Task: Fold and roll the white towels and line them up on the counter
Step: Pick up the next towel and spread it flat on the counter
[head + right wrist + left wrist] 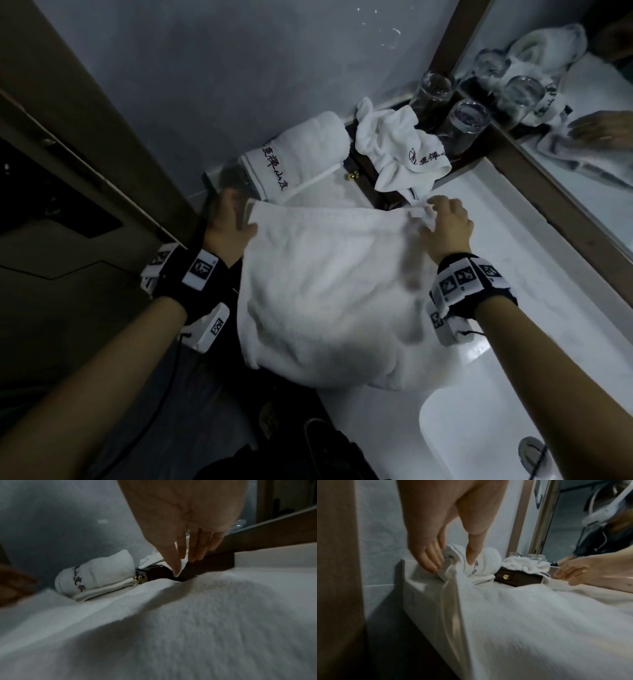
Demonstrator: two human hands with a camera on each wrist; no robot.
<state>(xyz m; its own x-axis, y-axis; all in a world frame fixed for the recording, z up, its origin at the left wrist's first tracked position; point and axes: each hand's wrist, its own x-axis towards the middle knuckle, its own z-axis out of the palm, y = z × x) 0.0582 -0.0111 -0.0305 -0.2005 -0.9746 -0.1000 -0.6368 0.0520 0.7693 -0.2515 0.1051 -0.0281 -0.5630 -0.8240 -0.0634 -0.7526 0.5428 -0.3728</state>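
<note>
Pinching the far corners of a spread white towel (329, 281), the left hand (227, 219) and right hand (445, 222) hold it over the counter (513, 240) before a rolled towel (301, 150).

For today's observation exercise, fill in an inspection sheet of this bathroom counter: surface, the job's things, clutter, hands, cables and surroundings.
Surface: white counter with a sink at the near right.
Job's things: large towel spread on the counter, near edge hanging over; rolled towel at the back; crumpled towel on the dark box.
Clutter: two glasses by the mirror.
Hands: left hand pinches the large towel's far left corner; right hand pinches its far right corner.
Cables: black cable hangs from the left wrist.
Surroundings: grey wall, framed mirror, brown door frame.
</note>
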